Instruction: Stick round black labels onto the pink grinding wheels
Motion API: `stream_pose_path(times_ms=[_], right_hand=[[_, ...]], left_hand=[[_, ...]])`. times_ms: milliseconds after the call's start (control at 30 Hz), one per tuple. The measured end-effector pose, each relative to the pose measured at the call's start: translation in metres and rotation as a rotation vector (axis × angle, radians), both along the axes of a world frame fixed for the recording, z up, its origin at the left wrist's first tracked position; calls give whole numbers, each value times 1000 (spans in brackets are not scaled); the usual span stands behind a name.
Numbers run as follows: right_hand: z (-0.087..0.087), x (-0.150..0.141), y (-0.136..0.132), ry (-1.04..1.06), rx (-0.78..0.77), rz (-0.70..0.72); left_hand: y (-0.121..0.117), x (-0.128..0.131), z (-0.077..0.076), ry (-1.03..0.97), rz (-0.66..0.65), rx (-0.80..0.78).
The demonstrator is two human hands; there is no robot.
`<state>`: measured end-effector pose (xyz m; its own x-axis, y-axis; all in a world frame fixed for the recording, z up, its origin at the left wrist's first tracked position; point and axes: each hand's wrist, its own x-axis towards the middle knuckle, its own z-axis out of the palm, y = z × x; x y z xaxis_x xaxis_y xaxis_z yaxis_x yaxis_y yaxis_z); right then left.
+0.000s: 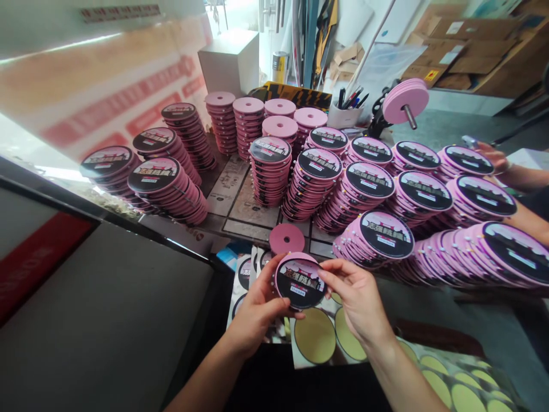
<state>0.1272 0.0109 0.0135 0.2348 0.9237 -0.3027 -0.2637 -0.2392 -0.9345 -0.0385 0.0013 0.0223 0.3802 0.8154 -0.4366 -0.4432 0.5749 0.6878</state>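
In front of me is a pink disc with a round black-and-pink printed label over its face. My left hand grips the disc from the left, thumb at the lower edge of the label. From the right, my right hand pinches the label's upper right edge between thumb and fingers; whether that edge is stuck down I cannot tell. Just beyond lies a plain pink disc with a centre hole. Under my hands are a sheet with yellow-green circles and a sheet of round labels.
Several stacks of labelled pink discs crowd the table, and some at the right lean over. Plain pink stacks stand behind. A pen holder and a spindle holding pink discs are farther back. Another person's hand shows at right.
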Motion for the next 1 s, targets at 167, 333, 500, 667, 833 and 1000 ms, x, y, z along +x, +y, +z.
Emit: stream_pose_path(times_ms=[167, 333, 500, 667, 833, 1000], right_hand=[[-3, -2, -2, -64, 29, 2], [0, -8, -4, -327, 84, -20], [10, -7, -7, -920, 187, 59], [20, -2, -15, -603, 113, 133], [51, 44, -1, -453, 161, -221], [66, 99, 35, -377, 132, -363]], left_hand=[[-1, 0, -2, -8, -23, 61], [-4, 4, 3, 95, -2, 158], [-9, 5, 2, 174, 53, 299], [-8, 15, 0, 123, 87, 127], [-5, 22, -3, 174, 74, 189], [1, 11, -30, 618, 38, 262]])
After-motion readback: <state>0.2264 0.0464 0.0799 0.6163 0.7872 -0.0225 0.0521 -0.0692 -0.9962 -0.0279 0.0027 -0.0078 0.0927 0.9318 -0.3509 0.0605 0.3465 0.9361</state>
